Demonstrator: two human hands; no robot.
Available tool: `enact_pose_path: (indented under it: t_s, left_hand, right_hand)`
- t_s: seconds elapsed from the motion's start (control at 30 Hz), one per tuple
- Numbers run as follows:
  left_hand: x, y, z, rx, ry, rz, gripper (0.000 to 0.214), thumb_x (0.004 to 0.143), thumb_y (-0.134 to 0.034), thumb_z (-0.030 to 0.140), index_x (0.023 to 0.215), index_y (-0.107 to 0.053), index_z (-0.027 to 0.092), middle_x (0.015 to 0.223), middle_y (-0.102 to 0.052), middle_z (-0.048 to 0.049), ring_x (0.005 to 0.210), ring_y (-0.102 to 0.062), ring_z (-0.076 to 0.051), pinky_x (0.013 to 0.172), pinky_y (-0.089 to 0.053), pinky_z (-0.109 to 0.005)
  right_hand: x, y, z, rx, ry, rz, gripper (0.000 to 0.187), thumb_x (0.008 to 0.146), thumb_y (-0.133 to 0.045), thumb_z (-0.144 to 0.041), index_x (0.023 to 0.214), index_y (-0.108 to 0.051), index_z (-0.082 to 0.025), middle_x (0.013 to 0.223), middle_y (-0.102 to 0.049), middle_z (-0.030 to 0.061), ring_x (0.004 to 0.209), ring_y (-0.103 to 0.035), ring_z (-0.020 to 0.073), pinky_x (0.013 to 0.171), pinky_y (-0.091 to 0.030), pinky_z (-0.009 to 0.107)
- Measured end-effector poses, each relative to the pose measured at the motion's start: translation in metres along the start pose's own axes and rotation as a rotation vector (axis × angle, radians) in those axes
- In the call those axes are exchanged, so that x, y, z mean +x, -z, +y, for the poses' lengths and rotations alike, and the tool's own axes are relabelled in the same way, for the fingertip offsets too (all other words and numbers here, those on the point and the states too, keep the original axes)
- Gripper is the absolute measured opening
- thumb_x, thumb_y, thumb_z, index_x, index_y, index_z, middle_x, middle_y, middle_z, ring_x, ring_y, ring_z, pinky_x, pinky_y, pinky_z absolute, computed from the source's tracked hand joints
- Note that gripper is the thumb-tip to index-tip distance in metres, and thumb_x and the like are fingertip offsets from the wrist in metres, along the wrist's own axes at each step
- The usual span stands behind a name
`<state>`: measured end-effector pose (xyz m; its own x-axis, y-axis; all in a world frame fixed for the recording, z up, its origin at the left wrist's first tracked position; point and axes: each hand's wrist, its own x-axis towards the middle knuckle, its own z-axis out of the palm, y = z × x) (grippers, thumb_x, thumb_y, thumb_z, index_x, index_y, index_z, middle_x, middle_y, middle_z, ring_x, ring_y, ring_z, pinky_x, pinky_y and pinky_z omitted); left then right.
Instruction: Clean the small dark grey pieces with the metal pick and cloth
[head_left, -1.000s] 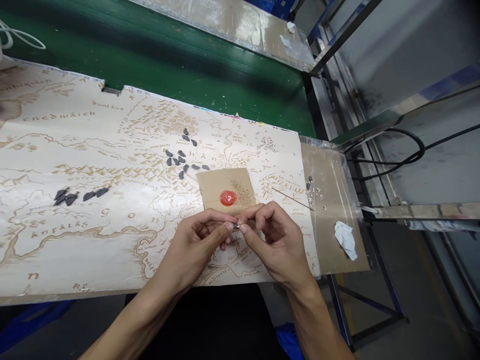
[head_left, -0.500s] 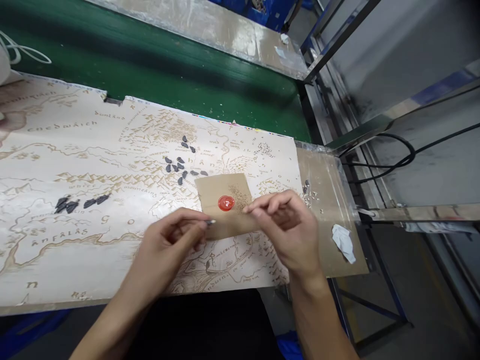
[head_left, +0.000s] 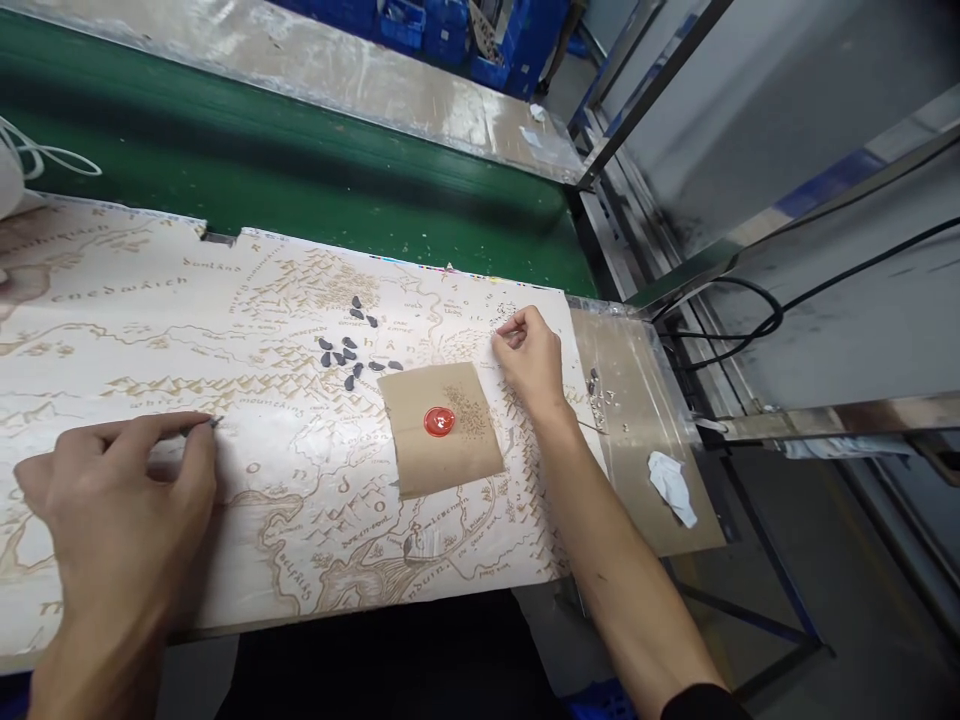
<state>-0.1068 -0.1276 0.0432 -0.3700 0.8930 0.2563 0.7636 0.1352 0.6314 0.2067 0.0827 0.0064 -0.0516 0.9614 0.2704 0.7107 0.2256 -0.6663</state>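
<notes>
My left hand (head_left: 120, 500) is at the front left part of the tabletop, over the printed map sheet (head_left: 292, 520), and it holds a small dark piece (head_left: 205, 424) in a narrow pinch between thumb and first finger. The piece sits just beyond the fingertips, near the word-covered middle of the map's left part. It is very small in this view, so I am not fully sure of its shape.

My right hand (head_left: 529, 365) is far from the left one, near the back right corner of the map. Its thumb and first finger are close together, just beside a patch of tiny dark specks (head_left: 504, 312). I cannot tell if these fingers hold something.

Between my hands lies a square of brown kraft paper (head_left: 465, 470) with a red wax seal (head_left: 439, 421) on it. Behind this paper is a group of dark pieces (head_left: 343, 355), lying apart from each other on the map. To the right of the map are small pale fragments (head_left: 598, 398) and a crumpled white tissue (head_left: 671, 488).

The step in hand seems to be moving the small piece with a fine grip. The next move calls for a steady pinch, because such a small piece can slip easily.
</notes>
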Motion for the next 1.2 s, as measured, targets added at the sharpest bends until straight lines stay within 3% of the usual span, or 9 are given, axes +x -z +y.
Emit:
enact_pose_path:
  t_s: [0.1,0.3,0.43,0.53,0.63,0.83,1.0,1.2]
  left_hand:
    - [0.005,-0.007,0.003,0.005,-0.001,0.022,0.019,0.105,-0.067,0.035,0.113,-0.077,0.020,0.100,-0.071,-0.0094,0.103,-0.066,-0.034,0.097,-0.052,-0.052]
    - [-0.010,-0.029,-0.023,0.119,-0.086,0.073,0.026,0.104,-0.074,0.039,0.119,-0.079,0.018,0.106,-0.067,-0.0130,0.105,-0.064,-0.037,0.108,-0.047,-0.065]
    - [-0.023,-0.044,0.012,-0.097,-0.170,-0.039,0.025,0.110,-0.069,0.031,0.131,-0.077,0.021,0.118,-0.069,-0.0147,0.116,-0.064,-0.038,0.105,-0.051,-0.057]
    - [-0.023,-0.050,0.049,-0.360,-0.248,-0.127,0.024,0.111,-0.068,0.020,0.133,-0.074,0.026,0.121,-0.073,-0.0095,0.117,-0.068,-0.030,0.103,-0.054,-0.047]
    - [-0.022,-0.055,0.072,-0.526,-0.286,-0.218,0.027,0.112,-0.067,0.014,0.133,-0.074,0.029,0.118,-0.074,-0.0056,0.114,-0.068,-0.025,0.099,-0.056,-0.041]
    - [-0.029,-0.062,0.082,-0.636,-0.318,-0.281,0.015,0.112,-0.070,0.012,0.118,-0.073,0.025,0.105,-0.072,-0.0020,0.101,-0.066,-0.019,0.090,-0.054,-0.035]
    - [-0.034,-0.062,0.083,-0.618,-0.304,-0.267,0.013,0.110,-0.071,0.012,0.113,-0.071,0.025,0.100,-0.069,-0.0011,0.096,-0.063,-0.019,0.086,-0.052,-0.034]
    - [-0.037,-0.066,0.085,-0.612,-0.253,-0.247,0.018,0.108,-0.068,0.011,0.098,-0.060,0.024,0.090,-0.061,0.0008,0.086,-0.058,-0.017,0.077,-0.046,-0.033]
  right_hand:
    - [0.002,-0.005,0.000,-0.016,0.007,-0.003,0.021,0.087,-0.066,-0.009,0.089,-0.055,-0.027,0.086,-0.070,0.0004,0.077,-0.060,0.0202,0.081,-0.046,0.040]
    - [0.003,-0.005,-0.001,0.054,-0.010,-0.018,0.024,0.083,-0.065,-0.005,0.086,-0.055,-0.027,0.077,-0.062,-0.0029,0.070,-0.054,0.0184,0.077,-0.043,0.039]
    - [-0.026,0.009,-0.025,0.225,-0.054,-0.092,0.021,0.089,-0.074,-0.018,0.088,-0.055,-0.027,0.086,-0.070,-0.0001,0.076,-0.062,0.0181,0.075,-0.052,0.036]
    - [-0.062,0.028,-0.055,0.587,-0.162,-0.331,0.037,0.086,-0.091,-0.030,0.086,-0.054,-0.027,0.095,-0.080,0.0029,0.087,-0.072,0.0198,0.081,-0.060,0.036]
    - [-0.091,0.046,-0.078,0.774,-0.279,-0.504,0.049,0.083,-0.100,-0.034,0.079,-0.051,-0.027,0.094,-0.082,0.0024,0.082,-0.071,0.0186,0.075,-0.059,0.035]
    - [-0.108,0.057,-0.082,0.914,-0.395,-0.600,0.056,0.080,-0.105,-0.033,0.076,-0.050,-0.025,0.094,-0.082,0.0018,0.076,-0.068,0.0163,0.067,-0.056,0.031]
    - [-0.115,0.056,-0.078,0.902,-0.388,-0.552,0.055,0.086,-0.102,-0.035,0.076,-0.048,-0.025,0.093,-0.082,0.0012,0.078,-0.068,0.0169,0.066,-0.054,0.031]
    - [-0.124,0.053,-0.081,0.934,-0.340,-0.530,0.048,0.095,-0.093,-0.026,0.078,-0.049,-0.025,0.097,-0.084,0.0016,0.085,-0.074,0.0171,0.076,-0.059,0.032]
